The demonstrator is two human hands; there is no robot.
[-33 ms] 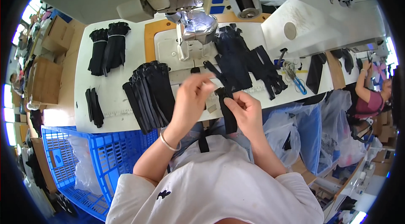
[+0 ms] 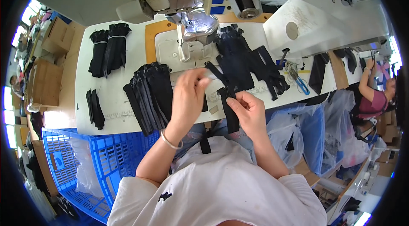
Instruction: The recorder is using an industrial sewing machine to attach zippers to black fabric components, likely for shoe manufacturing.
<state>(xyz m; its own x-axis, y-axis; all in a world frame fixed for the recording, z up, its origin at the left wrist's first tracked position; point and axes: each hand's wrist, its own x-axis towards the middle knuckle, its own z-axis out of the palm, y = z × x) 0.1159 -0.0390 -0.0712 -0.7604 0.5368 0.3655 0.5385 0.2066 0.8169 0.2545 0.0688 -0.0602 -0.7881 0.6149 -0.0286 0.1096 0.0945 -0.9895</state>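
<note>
My right hand [image 2: 250, 113] pinches a short black zipper [image 2: 231, 117] near its upper end; the zipper hangs down over the table's front edge. My left hand [image 2: 188, 92] is raised to the left of it, fingers bent, their tips smeared by motion. Partly hidden behind that hand lies another black strip [image 2: 205, 103]. A loose pile of black zippers [image 2: 234, 62] lies beyond my right hand, close to the sewing machine's presser foot [image 2: 184, 51]. Left of my left hand, a fanned row of black zippers [image 2: 149, 94] rests on the white table [image 2: 115, 94].
Tied black bundles [image 2: 111, 49] and a few loose strips [image 2: 94, 109] lie at the left. The machine head [image 2: 200, 26] overhangs the back. Blue-handled snips [image 2: 301, 85] lie at the right. A blue crate [image 2: 100, 158] and plastic-lined bin [image 2: 313, 141] flank me. Another person [image 2: 372, 102] sits far right.
My left hand has shifted slightly left, away from the zipper in my right hand, and more of the strip behind it shows. My right hand keeps its hold on the zipper.
</note>
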